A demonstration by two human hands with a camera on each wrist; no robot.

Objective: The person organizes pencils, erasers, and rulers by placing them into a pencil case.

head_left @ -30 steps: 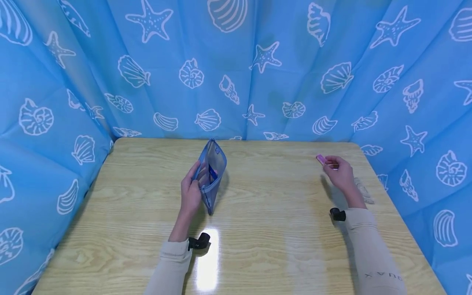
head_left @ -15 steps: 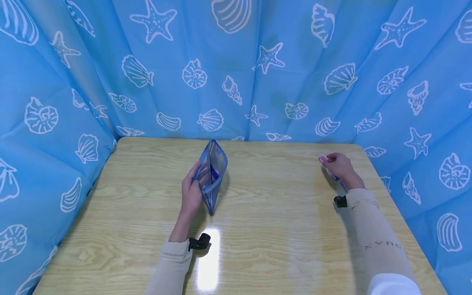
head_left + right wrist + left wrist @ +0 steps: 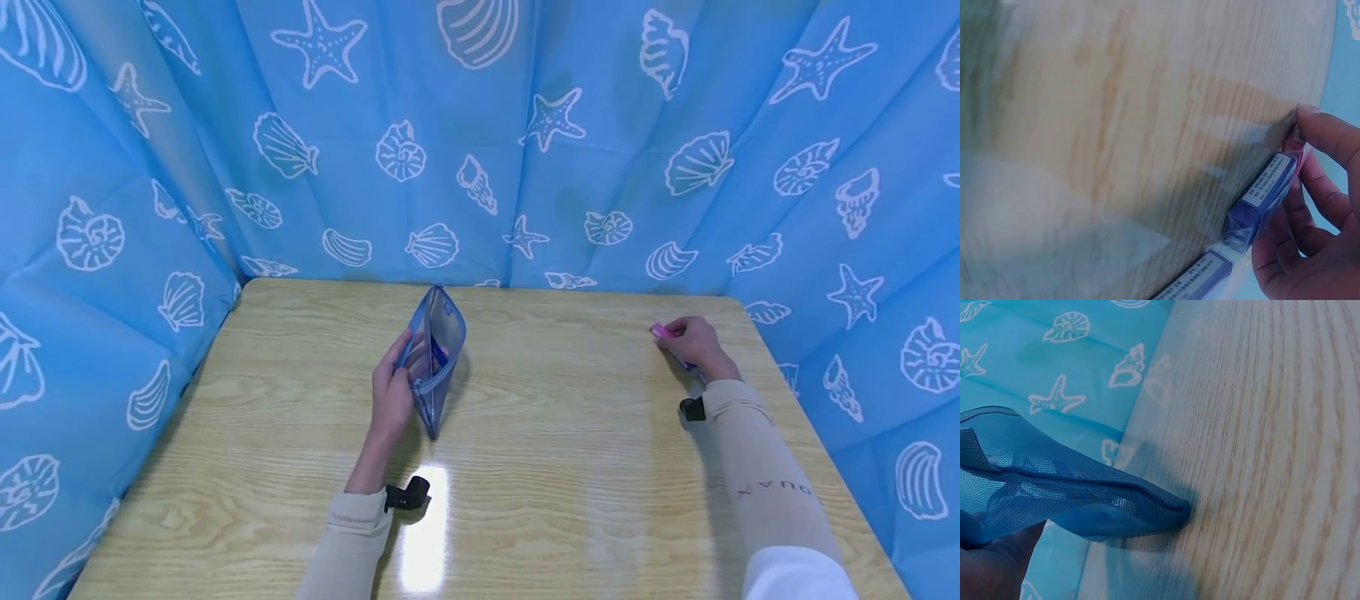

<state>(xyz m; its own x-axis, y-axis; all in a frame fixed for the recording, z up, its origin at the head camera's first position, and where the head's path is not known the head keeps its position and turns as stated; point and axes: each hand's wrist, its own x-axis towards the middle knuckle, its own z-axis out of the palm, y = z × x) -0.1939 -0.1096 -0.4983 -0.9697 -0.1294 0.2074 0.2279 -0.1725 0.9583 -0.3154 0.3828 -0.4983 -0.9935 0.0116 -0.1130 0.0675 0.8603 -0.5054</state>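
Note:
My left hand [image 3: 392, 396] grips the near side of a translucent blue mesh zipper pouch [image 3: 450, 325], whose mouth gapes toward the head camera. A dark blue item [image 3: 438, 354] lies inside; its kind is unclear. In the left wrist view, the mesh pouch [image 3: 1085, 487] tapers to a corner close to the wooden surface. At the far right, my right hand [image 3: 695, 343] pinches a small pink block [image 3: 662, 332] in clear wrap between thumb and fingers. Lined up with it in the right wrist view are a blue labelled block [image 3: 1263, 187] and a second blue labelled block [image 3: 1200, 278], also in clear wrap.
The light wooden table [image 3: 540, 433] spans the area between the hands. A blue curtain [image 3: 480, 108] with white shells and starfish hangs behind it and on both sides. A bright light reflection [image 3: 423, 533] shows near the front.
The right hand has shifted and turned slightly around the pink block, and blue wrapping now shows below it. The left hand and pouch hold nearly still; the whole view has slid slightly right.

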